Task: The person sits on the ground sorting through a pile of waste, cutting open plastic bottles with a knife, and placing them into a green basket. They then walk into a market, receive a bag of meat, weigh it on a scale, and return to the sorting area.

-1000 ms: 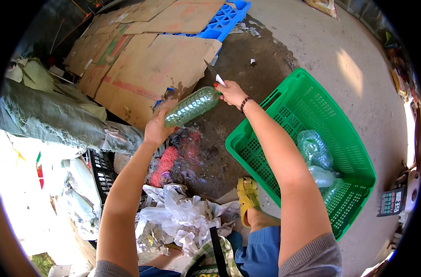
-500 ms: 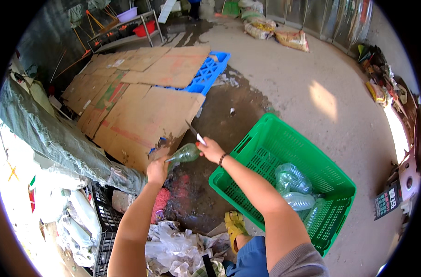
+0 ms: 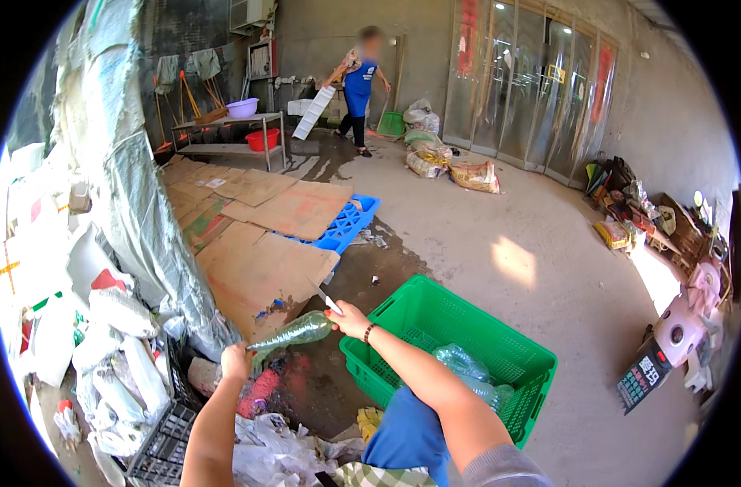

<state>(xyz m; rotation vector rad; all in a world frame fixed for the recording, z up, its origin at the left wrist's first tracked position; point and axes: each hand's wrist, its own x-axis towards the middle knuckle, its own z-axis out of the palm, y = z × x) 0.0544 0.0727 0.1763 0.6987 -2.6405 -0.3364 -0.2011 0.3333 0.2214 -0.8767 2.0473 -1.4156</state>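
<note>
A clear greenish plastic bottle (image 3: pixel 293 334) is held level between my hands, above the wet floor. My left hand (image 3: pixel 236 362) is closed around its narrow end. My right hand (image 3: pixel 351 320) grips the pale handle of a knife (image 3: pixel 330 303), its blade pointing up and away to the left. The right fingers are at the bottle's wide end; whether they also pinch it I cannot tell. Just right of the bottle stands a green plastic crate (image 3: pixel 488 331), with several clear plastic bottles (image 3: pixel 461 361) inside. My right forearm passes over its near left side.
Flattened cardboard (image 3: pixel 265 264) covers a blue pallet (image 3: pixel 350 223) ahead. White plastic waste (image 3: pixel 277 450) and a black crate (image 3: pixel 163 442) lie close on the left. Farther off, a person in a blue apron (image 3: pixel 359 85) carries a white panel. Sacks (image 3: pixel 474 177) lie beyond the pallet.
The view has tilted up, bringing the person at the back into sight. My hands are slightly farther apart, and more of the bottle's length shows. Both grips stay the same.
</note>
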